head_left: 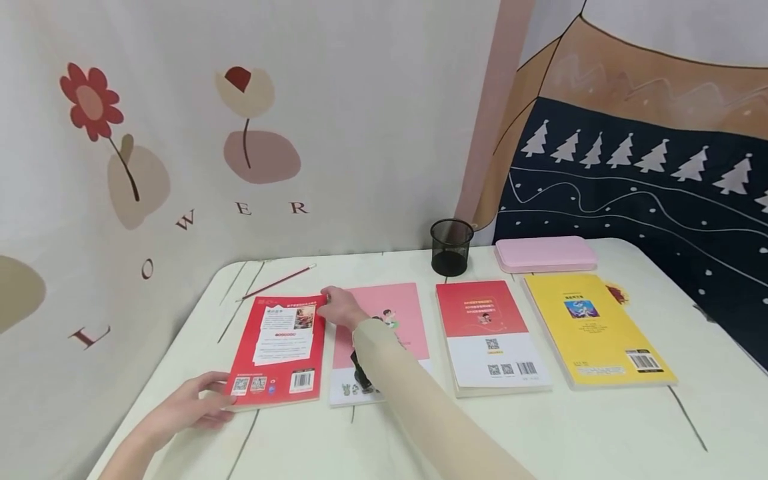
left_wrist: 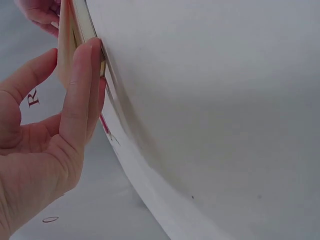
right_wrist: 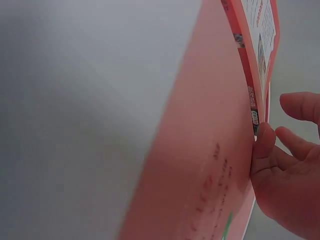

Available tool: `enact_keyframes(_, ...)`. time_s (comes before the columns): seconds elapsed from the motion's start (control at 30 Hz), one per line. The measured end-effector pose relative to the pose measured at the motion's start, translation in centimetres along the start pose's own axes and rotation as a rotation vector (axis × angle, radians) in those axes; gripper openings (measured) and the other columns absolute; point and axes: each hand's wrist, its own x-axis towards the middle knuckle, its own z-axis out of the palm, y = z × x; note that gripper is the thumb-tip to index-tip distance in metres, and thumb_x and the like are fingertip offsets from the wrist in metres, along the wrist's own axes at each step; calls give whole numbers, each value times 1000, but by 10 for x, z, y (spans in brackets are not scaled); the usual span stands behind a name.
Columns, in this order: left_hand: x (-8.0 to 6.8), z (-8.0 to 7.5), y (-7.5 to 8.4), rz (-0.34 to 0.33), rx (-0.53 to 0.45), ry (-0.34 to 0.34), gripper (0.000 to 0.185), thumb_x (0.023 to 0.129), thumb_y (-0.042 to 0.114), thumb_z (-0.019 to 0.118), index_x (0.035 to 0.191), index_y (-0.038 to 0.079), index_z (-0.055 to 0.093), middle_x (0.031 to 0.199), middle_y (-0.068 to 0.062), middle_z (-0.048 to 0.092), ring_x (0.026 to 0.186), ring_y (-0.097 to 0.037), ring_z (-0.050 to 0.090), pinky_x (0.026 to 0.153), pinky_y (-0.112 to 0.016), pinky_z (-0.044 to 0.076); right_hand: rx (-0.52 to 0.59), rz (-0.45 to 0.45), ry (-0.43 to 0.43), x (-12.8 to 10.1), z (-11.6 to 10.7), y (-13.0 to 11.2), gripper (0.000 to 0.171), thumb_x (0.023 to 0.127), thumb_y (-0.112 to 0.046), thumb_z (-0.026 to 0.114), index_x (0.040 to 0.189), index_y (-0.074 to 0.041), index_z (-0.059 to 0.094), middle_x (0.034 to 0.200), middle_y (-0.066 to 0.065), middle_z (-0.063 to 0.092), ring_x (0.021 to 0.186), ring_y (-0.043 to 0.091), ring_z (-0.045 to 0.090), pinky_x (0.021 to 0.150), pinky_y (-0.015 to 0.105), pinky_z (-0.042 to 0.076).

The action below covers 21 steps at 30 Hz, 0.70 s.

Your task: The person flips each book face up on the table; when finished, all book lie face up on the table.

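Behind your pale counter (head_left: 312,447) hangs a printed cloth (head_left: 372,133). Your cream right sleeve (head_left: 420,393) crosses the counter, blocking part of the pink-and-white book (head_left: 414,313). Glossy paperbacks in a row: yellow book (head_left: 594,333) far right, red-and-white book (head_left: 492,337) next, then the pink-and-white one. Red book (head_left: 282,353) is at the left end, just beside the pink one, back cover up, cover bowing slightly off its pages. Your hands have it at opposite corners: left hand (head_left: 192,403) part open, digits lightly bent around the near-left corner; right hand (head_left: 342,310) loosely curled, thumb against the spine end at the far-right corner. Smooth pink case (head_left: 546,255) sits behind the yellow book. Black round mesh cup (head_left: 451,247) is left of that case; slim red pencil (head_left: 279,283) lies just beyond the red book.
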Motion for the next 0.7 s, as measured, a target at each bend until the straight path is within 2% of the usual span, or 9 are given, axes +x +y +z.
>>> enact_keyframes(0.2, 1, 0, -3, 23, 10, -32, 63, 82, 17, 62, 124, -16, 27, 100, -14, 54, 77, -25, 59, 68, -37, 51, -102, 35, -41, 0, 1, -1, 53, 80, -20, 63, 129, -19, 44, 118, -2, 51, 98, 14, 46, 85, 37, 41)
enact_keyframes(0.37, 0, 2, -3, 32, 11, -25, 64, 80, 16, 63, 123, -17, 29, 99, -15, 54, 76, -25, 59, 67, -37, 51, -117, 38, -76, -1, 1, -2, 56, 81, -22, 63, 131, -20, 41, 119, -2, 49, 98, 15, 45, 86, 38, 41)
enact_keyframes(0.53, 0, 3, -2, 18, 19, 0, 64, 79, 14, 65, 123, -16, 31, 100, -15, 53, 75, -25, 59, 68, -37, 51, -32, -16, -69, 4, -1, 1, 51, 82, -17, 59, 130, -16, 42, 123, 0, 47, 102, 15, 45, 85, 35, 41)
enact_keyframes(0.7, 1, 1, -1, 18, 39, 6, 63, 78, 14, 66, 122, -15, 32, 97, -13, 52, 76, -24, 59, 68, -37, 51, 130, -64, -33, 10, -5, 5, 46, 82, -9, 59, 127, -14, 46, 119, 2, 48, 93, 15, 50, 73, 28, 47)
